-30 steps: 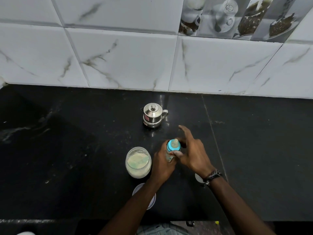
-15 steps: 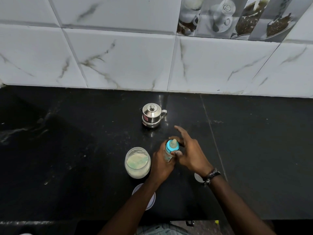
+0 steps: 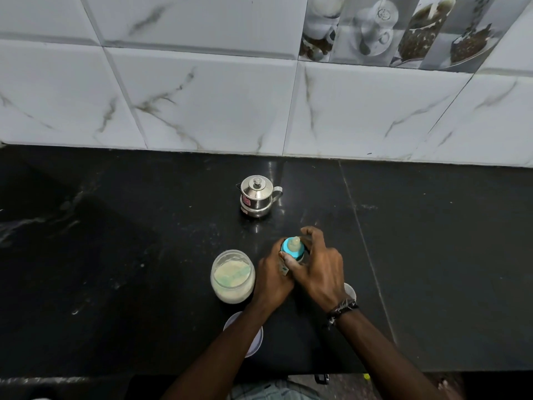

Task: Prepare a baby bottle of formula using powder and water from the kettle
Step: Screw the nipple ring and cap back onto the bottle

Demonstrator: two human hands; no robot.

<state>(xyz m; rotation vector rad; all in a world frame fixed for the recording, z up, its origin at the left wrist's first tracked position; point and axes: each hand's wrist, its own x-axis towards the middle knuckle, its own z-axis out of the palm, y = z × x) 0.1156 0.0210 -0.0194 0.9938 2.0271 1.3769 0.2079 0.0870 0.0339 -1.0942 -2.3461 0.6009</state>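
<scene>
A baby bottle (image 3: 292,249) with a blue collar and pale teat stands upright on the black counter (image 3: 115,255). My left hand (image 3: 272,280) is wrapped round the bottle's body, which it mostly hides. My right hand (image 3: 318,268) curls over the blue collar from the right, thumb and fingers on its rim. An open jar of cream-coloured formula powder (image 3: 233,276) stands just left of my left hand. A small steel kettle (image 3: 256,196) with its lid on sits further back, near the wall.
A white round lid (image 3: 253,339) lies on the counter partly under my left forearm. Another small white cap (image 3: 349,291) shows behind my right wrist. A tiled wall (image 3: 202,96) rises at the counter's back edge. The counter's front edge runs just below my arms.
The fingers of my right hand have curled in from spread to closed round the blue collar. My left hand has kept its hold on the bottle's body.
</scene>
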